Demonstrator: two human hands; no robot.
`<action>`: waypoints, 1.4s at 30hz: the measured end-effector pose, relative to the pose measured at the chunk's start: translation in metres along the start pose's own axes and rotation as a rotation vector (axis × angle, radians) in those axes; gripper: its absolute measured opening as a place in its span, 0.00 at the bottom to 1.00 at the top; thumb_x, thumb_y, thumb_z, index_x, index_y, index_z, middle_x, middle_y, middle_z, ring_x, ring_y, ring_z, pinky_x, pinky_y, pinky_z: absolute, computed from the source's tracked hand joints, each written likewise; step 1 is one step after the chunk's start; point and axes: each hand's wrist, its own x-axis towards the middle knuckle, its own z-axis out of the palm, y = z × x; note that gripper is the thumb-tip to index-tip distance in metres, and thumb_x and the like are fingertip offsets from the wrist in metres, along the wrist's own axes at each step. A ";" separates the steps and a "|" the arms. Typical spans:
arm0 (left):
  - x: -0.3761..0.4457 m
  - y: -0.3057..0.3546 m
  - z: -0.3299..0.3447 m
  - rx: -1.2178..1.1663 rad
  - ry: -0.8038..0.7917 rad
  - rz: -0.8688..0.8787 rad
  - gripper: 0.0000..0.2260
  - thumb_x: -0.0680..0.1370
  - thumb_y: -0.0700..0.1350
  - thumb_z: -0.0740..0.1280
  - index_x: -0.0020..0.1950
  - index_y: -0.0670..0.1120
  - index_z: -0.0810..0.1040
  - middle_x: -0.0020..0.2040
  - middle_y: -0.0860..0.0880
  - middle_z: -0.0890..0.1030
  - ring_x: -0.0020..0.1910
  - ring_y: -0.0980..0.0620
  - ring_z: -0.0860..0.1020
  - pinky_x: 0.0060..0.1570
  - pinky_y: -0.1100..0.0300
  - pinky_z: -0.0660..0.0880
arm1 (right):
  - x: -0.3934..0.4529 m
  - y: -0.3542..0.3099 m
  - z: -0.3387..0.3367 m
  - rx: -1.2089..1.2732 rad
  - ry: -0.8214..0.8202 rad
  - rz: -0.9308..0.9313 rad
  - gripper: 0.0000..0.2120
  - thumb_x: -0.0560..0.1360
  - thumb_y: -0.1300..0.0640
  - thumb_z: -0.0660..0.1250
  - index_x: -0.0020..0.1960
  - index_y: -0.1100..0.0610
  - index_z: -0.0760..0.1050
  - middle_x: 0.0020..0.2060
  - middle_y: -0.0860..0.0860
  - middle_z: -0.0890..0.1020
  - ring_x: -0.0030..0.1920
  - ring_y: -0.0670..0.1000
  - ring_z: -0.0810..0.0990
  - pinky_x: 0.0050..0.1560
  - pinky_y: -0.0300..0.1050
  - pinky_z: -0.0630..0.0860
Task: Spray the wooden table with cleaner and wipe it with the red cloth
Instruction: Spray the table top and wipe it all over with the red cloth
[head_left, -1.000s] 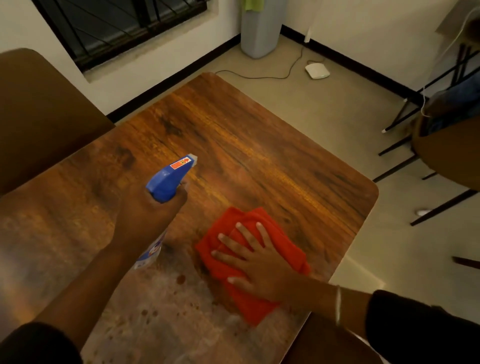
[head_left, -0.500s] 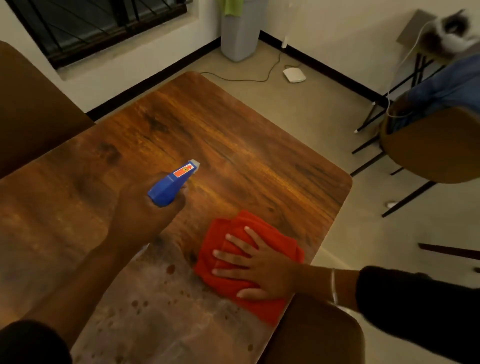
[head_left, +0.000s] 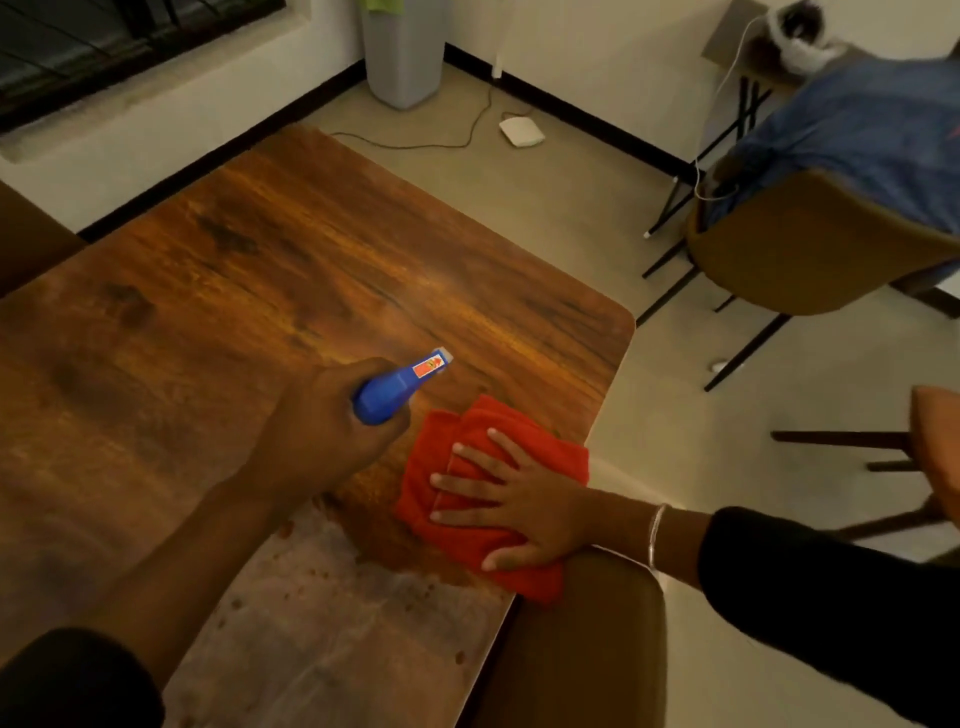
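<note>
Spray bottle (head_left: 400, 387) nozzle aimed up-right across wooden table (head_left: 291, 291), left hand (head_left: 322, 431) gripping it, right hand (head_left: 519, 504) flat, fingers spread, on red cloth (head_left: 467, 540)

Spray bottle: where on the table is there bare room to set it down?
The table is bare across its far and left stretches, beyond the left hand holding the spray bottle. The near right edge is crowded: the right hand presses the red cloth there, beside a wet patch.

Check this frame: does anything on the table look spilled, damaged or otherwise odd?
Yes. The near part of the wooden table shows a pale, cloudy patch dotted with dark spots, unlike the warm grain elsewhere. Whether it is residue or worn finish is unclear.
</note>
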 end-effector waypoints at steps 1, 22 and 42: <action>0.004 0.007 0.004 -0.013 0.004 0.021 0.08 0.70 0.50 0.73 0.47 0.59 0.78 0.35 0.56 0.80 0.33 0.56 0.78 0.34 0.65 0.76 | -0.008 0.010 -0.001 -0.002 -0.011 -0.038 0.36 0.83 0.30 0.57 0.87 0.44 0.56 0.88 0.49 0.51 0.87 0.62 0.45 0.81 0.74 0.40; 0.039 -0.001 0.004 -0.048 0.174 -0.293 0.12 0.76 0.46 0.69 0.36 0.55 0.70 0.27 0.69 0.78 0.27 0.72 0.77 0.27 0.83 0.67 | -0.035 0.122 -0.011 0.083 0.027 0.502 0.40 0.80 0.23 0.48 0.86 0.36 0.41 0.87 0.44 0.42 0.86 0.62 0.40 0.79 0.79 0.38; -0.031 -0.017 -0.052 -0.057 0.425 -0.376 0.09 0.75 0.40 0.70 0.38 0.49 0.75 0.30 0.55 0.80 0.28 0.59 0.79 0.34 0.66 0.76 | 0.074 -0.019 -0.002 0.090 0.012 0.154 0.37 0.83 0.25 0.49 0.87 0.38 0.46 0.88 0.48 0.44 0.85 0.69 0.43 0.75 0.83 0.41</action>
